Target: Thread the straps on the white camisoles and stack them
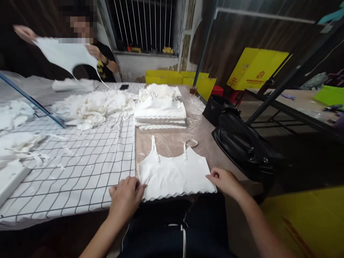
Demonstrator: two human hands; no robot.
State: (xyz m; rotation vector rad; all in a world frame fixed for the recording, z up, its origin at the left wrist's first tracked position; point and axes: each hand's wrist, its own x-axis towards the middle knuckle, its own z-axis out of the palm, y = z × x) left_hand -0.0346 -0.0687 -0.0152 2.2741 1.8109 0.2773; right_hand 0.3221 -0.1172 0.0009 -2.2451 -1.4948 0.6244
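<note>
Table (172,141): grid cloth (88,172); camisole (174,173); folded stack (160,107)

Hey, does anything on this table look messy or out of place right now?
Yes. A loose heap of white garments sprawls beside the neat folded stack, scraps litter the checked cloth, and the camisole has one strap curled sideways.

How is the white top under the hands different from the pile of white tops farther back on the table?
The white top lies alone, spread flat with straps out; the pile is many tops folded and stacked. The left hand and right hand touch the single top's lower corners; nobody touches the pile. Both are white with wavy edges.
</note>
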